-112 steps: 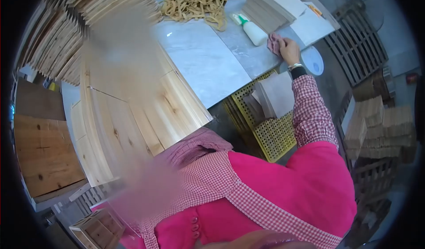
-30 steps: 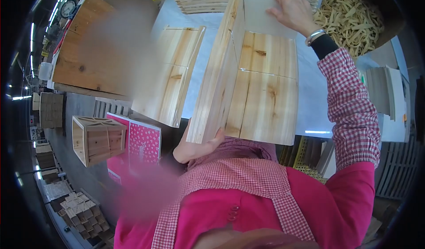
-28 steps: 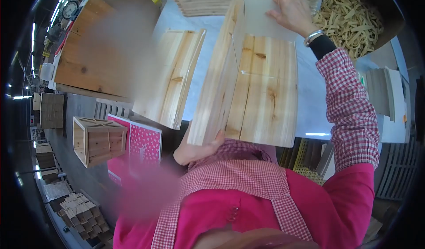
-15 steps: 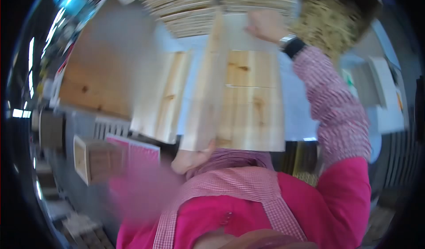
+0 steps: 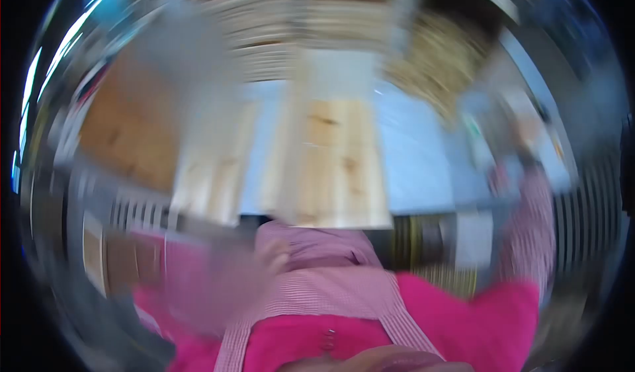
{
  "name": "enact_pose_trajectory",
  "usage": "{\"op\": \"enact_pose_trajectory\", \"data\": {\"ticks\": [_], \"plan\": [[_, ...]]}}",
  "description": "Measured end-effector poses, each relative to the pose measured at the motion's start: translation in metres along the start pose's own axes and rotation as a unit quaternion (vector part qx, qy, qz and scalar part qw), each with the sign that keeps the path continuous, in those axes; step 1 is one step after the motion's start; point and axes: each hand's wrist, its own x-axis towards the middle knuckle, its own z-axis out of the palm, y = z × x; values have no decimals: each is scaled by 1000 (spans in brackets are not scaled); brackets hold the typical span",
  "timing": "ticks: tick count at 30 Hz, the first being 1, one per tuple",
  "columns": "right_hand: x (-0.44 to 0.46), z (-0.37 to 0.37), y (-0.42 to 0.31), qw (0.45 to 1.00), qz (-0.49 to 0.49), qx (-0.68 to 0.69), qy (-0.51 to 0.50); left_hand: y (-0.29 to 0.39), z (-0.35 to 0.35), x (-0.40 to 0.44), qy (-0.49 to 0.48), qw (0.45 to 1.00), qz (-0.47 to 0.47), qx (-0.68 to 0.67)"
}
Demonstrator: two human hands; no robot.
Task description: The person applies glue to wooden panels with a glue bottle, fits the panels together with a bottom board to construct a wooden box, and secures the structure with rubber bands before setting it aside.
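Motion smears the whole view. My left hand (image 5: 274, 253) is beside my lap, just below the near end of an upright wooden panel (image 5: 284, 167); its fingers are blurred. Right of that panel lies a stack of knotty wooden boards (image 5: 350, 173), with a pale board (image 5: 340, 74) at its far end. My right hand (image 5: 528, 130) reaches to the right side of the table, over pale sheets (image 5: 555, 167); whether it holds anything is unclear. Near it are a white bottle with a green top (image 5: 477, 140) and a small reddish cloth (image 5: 497, 175).
More boards (image 5: 211, 173) lie at the left of the table (image 5: 417, 154). Stacked wooden panels (image 5: 264, 15) stand at the back. A dark box holds tan strips (image 5: 443, 54). A brown wooden panel (image 5: 129, 127) is far left, and a wooden crate (image 5: 126, 263) sits lower left.
My right hand has left the pale board at the back and swung right to the sheets and bottle. My left hand has come away from the upright panel's near end. The view has shifted.
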Motion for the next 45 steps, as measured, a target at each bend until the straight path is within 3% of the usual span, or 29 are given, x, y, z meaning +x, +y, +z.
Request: {"op": "enact_pose_trajectory", "data": {"ticks": [2, 4, 5, 8, 11, 16, 22, 31, 34, 36, 40, 45], "plan": [[-16, -16, 10, 998, 20, 37, -46, -46, -10, 4, -93, 990, 71, 76], [-7, -29, -22, 995, 9, 85, -54, -81, 2, 25, -160, 973, 167, -18], [-2, -42, -55, 992, -9, 120, -49, -81, 11, 25, -76, 980, 179, -32], [-2, -83, -158, 969, -75, 233, -38, -37, 29, 45, -230, 948, 217, 47], [-21, -111, -225, 932, -154, 324, -58, -40, 68, 78, -212, 929, 291, 85], [-49, -131, -305, 883, -256, 383, -94, -4, 78, 50, -272, 924, 236, 126], [-57, -126, -320, 871, -280, 388, -115, -50, 86, 80, -250, 937, 230, 74], [-57, -122, -310, 872, -271, 390, -122, -48, 97, 92, -236, 917, 287, 147], [-58, -123, -308, 874, -269, 385, -124, -48, 100, 97, -278, 932, 213, 96], [-59, -124, -308, 876, -265, 382, -128, -51, 102, 106, -321, 912, 221, 127], [-61, -128, -306, 880, -259, 377, -125, -46, 106, 103, -281, 910, 283, 116], [-66, -133, -301, 885, -261, 366, -124, -17, 113, 105, -329, 885, 300, 135]]}}
